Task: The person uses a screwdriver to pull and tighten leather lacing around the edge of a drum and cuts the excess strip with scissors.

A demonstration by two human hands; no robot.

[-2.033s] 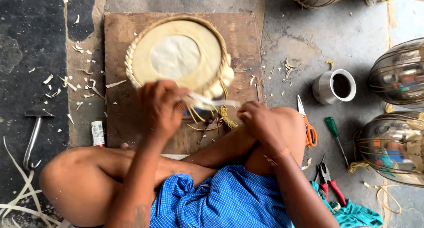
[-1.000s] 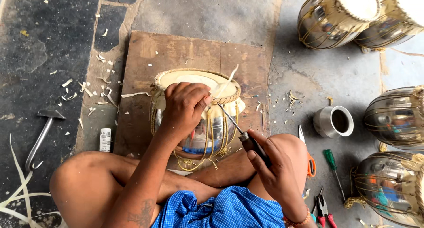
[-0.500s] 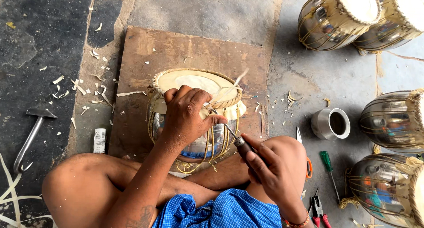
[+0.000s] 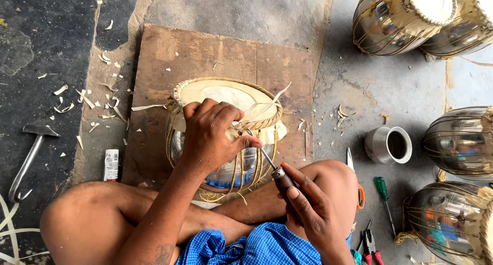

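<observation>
A rough concrete floor [image 4: 246, 8] spreads out, grey with a darker patch on its left side and pale shavings scattered about. On it lies a worn wooden board [image 4: 205, 54]. Shiny metal drums [image 4: 405, 18] laced with cord crowd the floor's right edge. Near the board's front edge, against the person's crossed legs, stands the drum [image 4: 226, 136]. The left hand [image 4: 210, 134] lies clamped over its braided rim. The right hand [image 4: 313, 208], just beside the drum, is closed around a dark-handled awl [image 4: 275, 170] whose tip meets the rim. A steel cup [image 4: 389, 145], a hammer [image 4: 28, 160] and a green screwdriver [image 4: 384, 195] lie around.
</observation>
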